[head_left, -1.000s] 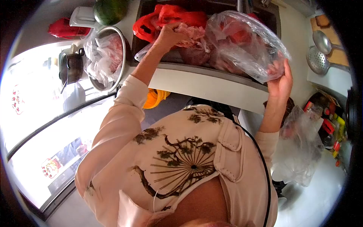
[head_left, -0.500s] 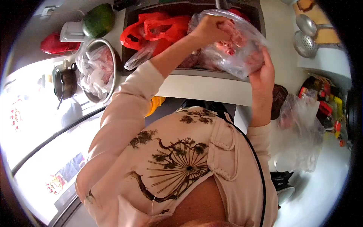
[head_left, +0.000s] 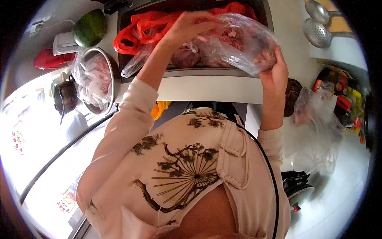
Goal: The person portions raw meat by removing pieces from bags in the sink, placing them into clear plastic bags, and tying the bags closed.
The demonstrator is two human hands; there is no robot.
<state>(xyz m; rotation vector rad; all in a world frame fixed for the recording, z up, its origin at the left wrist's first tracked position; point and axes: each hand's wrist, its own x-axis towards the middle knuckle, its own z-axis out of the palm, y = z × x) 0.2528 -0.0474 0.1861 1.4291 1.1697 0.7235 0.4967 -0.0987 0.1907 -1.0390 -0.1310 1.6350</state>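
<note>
My right hand [head_left: 273, 69] is closed on the side of a clear plastic bag [head_left: 254, 49], which it holds up over the dark sink [head_left: 171, 74]. Pink-red raw meat [head_left: 230, 38] shows through the film. At the bag's left side is my left hand [head_left: 193, 27], its fingers apart and slightly blurred, with nothing visible in them; I cannot tell whether they touch the film. Below that hand lies another clear bag with dark red meat [head_left: 187, 55]. Red plastic bags [head_left: 147, 24] fill the sink's left part.
Left of the sink stand a metal basin [head_left: 112, 81] holding bagged meat, a watermelon [head_left: 89, 28] and a white jug [head_left: 65, 43]. A skimmer [head_left: 316, 32] and a ladle [head_left: 317, 11] lie at the right. Nearer me are a clear bag [head_left: 316, 131] and colourful packets [head_left: 344, 101].
My left hand has come out of the clear bag and moved left, its fingers now spread. The meat stays in the bag, and my right hand keeps its hold. The view has shifted slightly.
</note>
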